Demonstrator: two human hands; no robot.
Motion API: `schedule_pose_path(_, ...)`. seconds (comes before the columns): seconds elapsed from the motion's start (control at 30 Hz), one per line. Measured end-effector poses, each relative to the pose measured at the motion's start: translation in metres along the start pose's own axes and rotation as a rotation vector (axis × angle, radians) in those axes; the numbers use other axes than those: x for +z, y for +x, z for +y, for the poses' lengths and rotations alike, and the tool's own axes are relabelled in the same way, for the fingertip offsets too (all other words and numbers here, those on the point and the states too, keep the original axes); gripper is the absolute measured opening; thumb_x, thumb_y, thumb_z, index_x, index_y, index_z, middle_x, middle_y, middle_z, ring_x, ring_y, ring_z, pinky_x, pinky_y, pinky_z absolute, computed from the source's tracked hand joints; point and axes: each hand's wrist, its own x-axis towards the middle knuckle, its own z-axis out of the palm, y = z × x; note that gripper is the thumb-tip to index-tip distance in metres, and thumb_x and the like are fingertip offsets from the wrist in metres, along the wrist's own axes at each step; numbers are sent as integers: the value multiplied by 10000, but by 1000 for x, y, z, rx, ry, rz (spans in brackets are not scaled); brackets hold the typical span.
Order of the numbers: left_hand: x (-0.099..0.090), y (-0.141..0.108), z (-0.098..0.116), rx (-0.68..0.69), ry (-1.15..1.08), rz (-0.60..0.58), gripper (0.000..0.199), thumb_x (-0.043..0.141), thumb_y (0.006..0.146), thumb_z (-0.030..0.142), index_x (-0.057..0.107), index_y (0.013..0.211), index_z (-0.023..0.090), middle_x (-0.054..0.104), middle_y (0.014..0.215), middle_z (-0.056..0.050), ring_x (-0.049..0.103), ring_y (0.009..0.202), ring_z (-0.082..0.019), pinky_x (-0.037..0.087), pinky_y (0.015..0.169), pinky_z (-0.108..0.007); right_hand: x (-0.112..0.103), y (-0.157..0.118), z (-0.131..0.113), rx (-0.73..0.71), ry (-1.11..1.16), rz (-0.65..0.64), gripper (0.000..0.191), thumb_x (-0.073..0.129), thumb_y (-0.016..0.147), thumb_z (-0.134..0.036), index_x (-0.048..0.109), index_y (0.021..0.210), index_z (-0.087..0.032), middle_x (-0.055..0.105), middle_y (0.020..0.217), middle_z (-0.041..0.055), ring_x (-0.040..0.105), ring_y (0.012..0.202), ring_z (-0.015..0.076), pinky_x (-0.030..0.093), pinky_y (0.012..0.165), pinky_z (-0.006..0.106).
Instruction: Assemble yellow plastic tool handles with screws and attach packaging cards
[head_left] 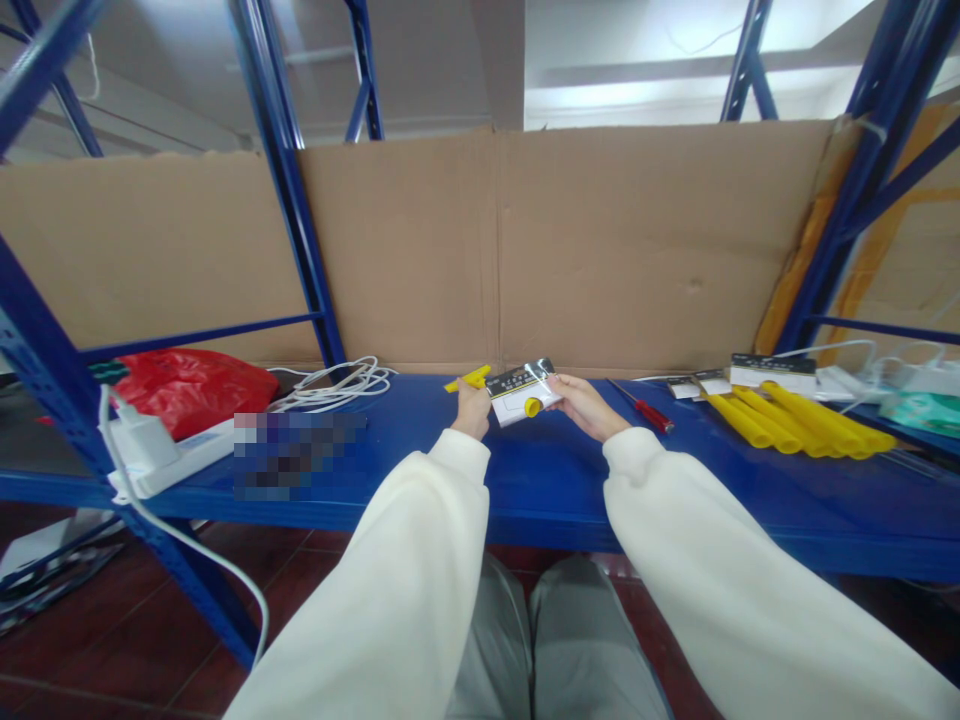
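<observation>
My left hand (pixel 472 408) is closed around a short yellow piece (pixel 475 377), which sticks out past the fingers; whether it is a whole tube is hidden. Close against its fingertips is the left edge of a packet with a black-and-white card (pixel 511 398). A round yellow end (pixel 532 407) shows at the packet's lower front. My right hand (pixel 586 406) pinches the packet's shiny right edge. Both hands are just above the blue shelf (pixel 547 470). To the right of my right hand lies a screwdriver with a red handle (pixel 654 415).
Several yellow tubes (pixel 787 420) lie at the right beside printed cards (pixel 772 372). At the left are a red bag (pixel 191 388), a white power strip (pixel 187 458) and a coiled white cable (pixel 352 382). Cardboard (pixel 637 240) stands behind, between blue posts (pixel 289 180).
</observation>
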Motion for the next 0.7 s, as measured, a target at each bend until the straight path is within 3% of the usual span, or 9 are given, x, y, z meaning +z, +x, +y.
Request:
schedule_pose_path(0.23,3,-11,8,-93,-40,3,973,619,859,4,61,1631,198,707,1200,-137,747,964,-208,628,751,-281,-4,5,7,-34,21,-48,363,861,652,-486,682,737,-182,688,717,2,595,673,130,478,642,258)
schedule_pose_path(0.37,5,-14,10,-117,-101,-6,918,581,901,7,64,1633,205,704,1208,-146,749,931,-197,633,747,-286,-9,8,9,-34,2,-70,396,866,636,-523,693,746,-184,692,734,9,581,668,127,458,621,261)
schedule_pose_path(0.57,2,-12,9,-77,-134,4,978,641,860,-4,83,1628,232,692,1265,-133,746,929,-179,616,776,-269,-10,4,7,-5,-47,-150,298,879,659,-400,757,831,-189,745,892,43,601,735,137,465,650,269)
schedule_pose_path(0.63,1,-8,8,-83,-175,11,834,606,928,106,149,1616,221,718,1206,-111,749,911,-184,612,776,-285,-9,3,6,5,-42,-151,284,881,661,-384,765,829,-187,750,894,47,606,740,138,474,661,269)
schedule_pose_path(0.7,2,-2,7,-134,-249,-10,553,482,1018,296,343,1541,182,744,1088,-89,753,883,-206,613,775,-329,-9,2,7,14,-28,-152,276,884,660,-376,767,826,-189,753,887,47,613,743,137,484,670,265)
